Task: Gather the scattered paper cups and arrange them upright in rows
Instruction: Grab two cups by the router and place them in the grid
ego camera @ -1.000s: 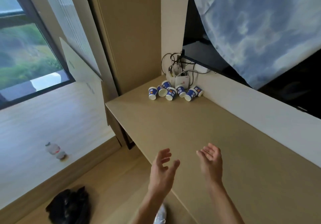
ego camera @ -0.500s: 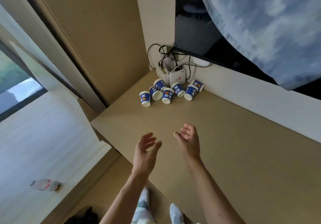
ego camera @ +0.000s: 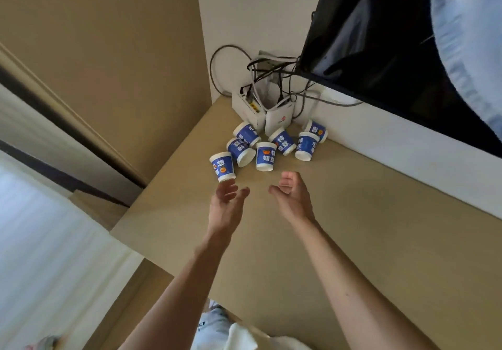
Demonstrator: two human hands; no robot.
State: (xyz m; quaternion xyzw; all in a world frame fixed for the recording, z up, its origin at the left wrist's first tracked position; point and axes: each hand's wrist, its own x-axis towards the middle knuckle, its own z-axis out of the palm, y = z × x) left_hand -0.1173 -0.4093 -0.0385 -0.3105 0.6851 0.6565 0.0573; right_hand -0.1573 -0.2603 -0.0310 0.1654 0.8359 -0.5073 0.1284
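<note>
Several blue-and-white paper cups lie tumbled together in the far corner of the tan tabletop (ego camera: 366,241). The nearest cup (ego camera: 222,166) is at the left of the heap, with another cup (ego camera: 265,156) in the middle and a third cup (ego camera: 306,146) toward the right. My left hand (ego camera: 226,203) reaches forward with fingers relaxed, its fingertips just short of the nearest cup. My right hand (ego camera: 292,196) hovers beside it, fingers loosely curled, holding nothing.
Two white router boxes (ego camera: 279,117) with tangled black cables (ego camera: 271,70) stand against the wall right behind the cups. A dark screen (ego camera: 380,51) partly draped with a pale blue cloth hangs above the right side. The table's left edge drops to the floor.
Both hands have moved forward across the table toward the cups. The view has closed in on the corner, and the window and floor bottle have left the frame.
</note>
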